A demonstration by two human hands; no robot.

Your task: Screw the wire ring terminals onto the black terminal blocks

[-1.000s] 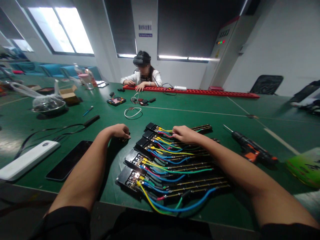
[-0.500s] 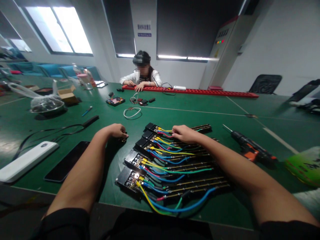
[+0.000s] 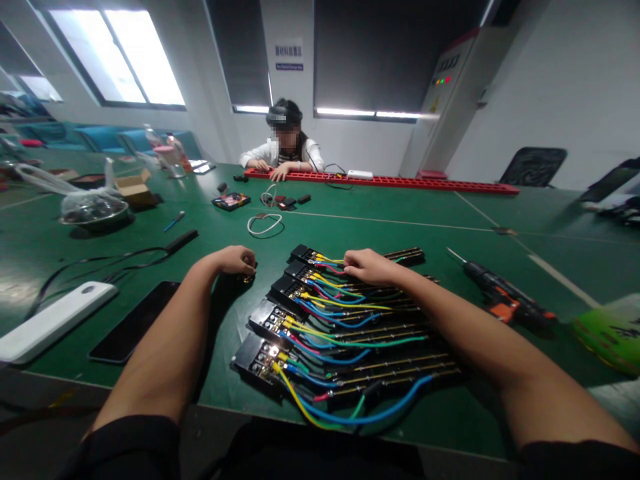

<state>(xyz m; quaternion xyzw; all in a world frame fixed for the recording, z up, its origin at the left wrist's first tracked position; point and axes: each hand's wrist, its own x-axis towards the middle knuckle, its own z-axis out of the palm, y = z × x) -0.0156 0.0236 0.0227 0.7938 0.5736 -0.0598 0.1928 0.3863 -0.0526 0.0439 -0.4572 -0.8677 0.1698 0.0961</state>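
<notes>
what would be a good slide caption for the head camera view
Head camera view: left hand over small metallic pieces, right hand at the farthest of five wired black modules.

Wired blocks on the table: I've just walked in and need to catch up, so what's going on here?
Five black blocks with coloured wires lie in a row. The right hand is at the wires of the farthest block; its grip cannot be made out. The left hand is over small shiny parts beside them. A drill lies to the right. Across the table, another person has their hands at a red rail.
</notes>
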